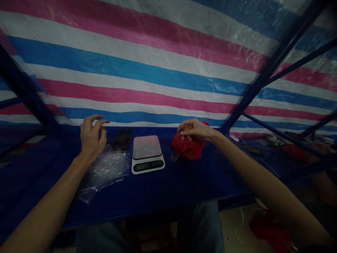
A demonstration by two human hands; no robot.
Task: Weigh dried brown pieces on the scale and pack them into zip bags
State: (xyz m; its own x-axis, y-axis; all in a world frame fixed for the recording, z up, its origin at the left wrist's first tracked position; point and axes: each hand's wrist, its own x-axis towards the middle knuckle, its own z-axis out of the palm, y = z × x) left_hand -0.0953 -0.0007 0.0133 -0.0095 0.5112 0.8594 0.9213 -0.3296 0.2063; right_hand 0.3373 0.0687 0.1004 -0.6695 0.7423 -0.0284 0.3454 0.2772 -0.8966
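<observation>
My left hand [92,136] hovers over a pile of clear plastic bags [106,167], its fingers apart and holding nothing. At the mouth of a red plastic bag [193,149], my right hand [193,128] has its fingers curled together; what they hold, if anything, is too small and dark to name. Between the hands stands a white kitchen scale [147,154] with a flat square plate and a dark display panel. A small clear plastic cup [174,156] sits between the scale and the red bag. Dark bits show inside the bag.
A dark phone-like slab [122,138] lies behind the clear bags. Everything rests on a blue tabletop [168,193]. Blue metal posts [252,93] stand at both sides before a striped tarp [147,84]. At far right, another person's arm [322,149] is near more items.
</observation>
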